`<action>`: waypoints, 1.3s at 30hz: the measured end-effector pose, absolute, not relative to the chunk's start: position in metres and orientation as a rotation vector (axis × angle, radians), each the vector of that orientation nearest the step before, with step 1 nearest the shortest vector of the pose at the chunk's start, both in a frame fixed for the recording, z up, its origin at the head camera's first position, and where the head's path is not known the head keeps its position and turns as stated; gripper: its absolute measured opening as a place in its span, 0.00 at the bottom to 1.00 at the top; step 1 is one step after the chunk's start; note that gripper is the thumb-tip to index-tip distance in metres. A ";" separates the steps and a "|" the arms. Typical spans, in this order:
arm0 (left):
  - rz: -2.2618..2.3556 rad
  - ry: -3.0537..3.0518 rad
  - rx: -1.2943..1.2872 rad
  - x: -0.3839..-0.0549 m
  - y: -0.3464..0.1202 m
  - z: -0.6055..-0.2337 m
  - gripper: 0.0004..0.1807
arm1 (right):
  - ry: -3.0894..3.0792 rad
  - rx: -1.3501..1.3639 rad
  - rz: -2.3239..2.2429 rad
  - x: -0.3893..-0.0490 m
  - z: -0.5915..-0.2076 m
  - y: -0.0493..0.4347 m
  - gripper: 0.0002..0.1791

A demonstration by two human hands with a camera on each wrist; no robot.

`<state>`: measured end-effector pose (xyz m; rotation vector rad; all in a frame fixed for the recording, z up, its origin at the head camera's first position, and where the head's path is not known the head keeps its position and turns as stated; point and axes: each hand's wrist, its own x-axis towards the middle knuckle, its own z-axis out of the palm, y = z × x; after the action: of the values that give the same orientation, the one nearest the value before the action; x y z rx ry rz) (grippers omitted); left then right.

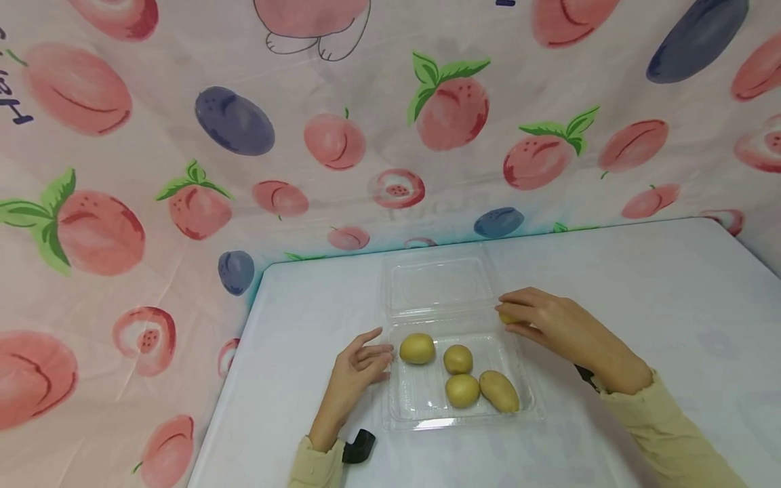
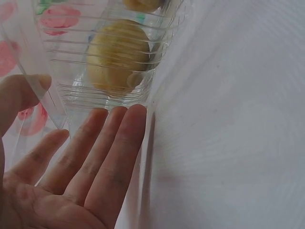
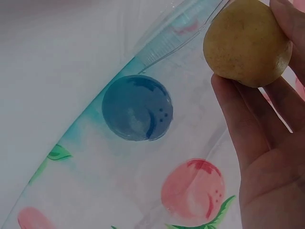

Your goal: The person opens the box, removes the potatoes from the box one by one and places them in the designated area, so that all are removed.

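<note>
A clear plastic clamshell box (image 1: 421,412) lies open on the table, its lid (image 1: 439,285) folded back toward the wall. Several potatoes sit in its base, among them a round potato (image 1: 417,348) on the left and a longer potato (image 1: 499,391) at the front right. My right hand (image 1: 552,325) holds another potato (image 3: 248,43) between thumb and fingertips, near the box's back right corner. At the left side wall is my left hand (image 1: 360,366), its fingers nearly straight and fingertips (image 2: 136,114) right at the ribbed plastic, the thumb by the rim.
The box stands on a white-covered table (image 1: 641,291). Behind and to the left hangs a cloth (image 1: 342,88) printed with peaches, meeting the table's back and left edges. A black strap piece (image 1: 360,447) shows at the left wrist.
</note>
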<state>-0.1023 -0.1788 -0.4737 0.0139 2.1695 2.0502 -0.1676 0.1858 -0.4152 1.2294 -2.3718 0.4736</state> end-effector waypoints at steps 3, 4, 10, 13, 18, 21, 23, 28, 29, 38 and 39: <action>2.048 2.180 0.017 -0.103 -0.180 -0.474 0.31 | -2.377 1.214 0.479 -0.170 -0.416 0.187 0.20; 2.048 2.182 0.017 -0.103 -0.180 -0.474 0.31 | -2.377 1.210 0.480 -0.171 -0.416 0.187 0.20; 2.057 2.169 0.014 -0.103 -0.181 -0.475 0.31 | -2.375 1.187 0.475 -0.175 -0.419 0.191 0.20; 2.061 2.170 0.009 -0.103 -0.180 -0.475 0.31 | -2.383 1.173 0.472 -0.175 -0.419 0.192 0.21; 2.063 2.166 0.022 -0.103 -0.180 -0.477 0.31 | -2.398 1.152 0.478 -0.176 -0.420 0.195 0.21; 2.064 2.158 0.016 -0.103 -0.179 -0.476 0.31 | -2.407 1.142 0.487 -0.177 -0.422 0.197 0.21; 2.066 2.156 0.010 -0.103 -0.179 -0.476 0.31 | -2.414 1.140 0.486 -0.179 -0.424 0.199 0.18; 2.062 2.173 0.030 -0.102 -0.178 -0.477 0.32 | -2.450 1.125 0.477 -0.181 -0.429 0.203 0.23; 2.060 2.175 0.033 -0.102 -0.178 -0.477 0.32 | -2.459 1.120 0.475 -0.182 -0.431 0.203 0.22; 2.061 2.173 0.033 -0.102 -0.178 -0.475 0.32 | -2.507 1.075 0.472 -0.189 -0.440 0.207 0.18; 2.062 2.173 0.035 -0.102 -0.178 -0.475 0.32 | -2.509 1.072 0.475 -0.190 -0.441 0.208 0.18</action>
<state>-0.1020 -0.1776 -0.4750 0.0347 2.1727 2.0622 -0.1900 0.2080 -0.4408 1.0723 -2.5086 0.4749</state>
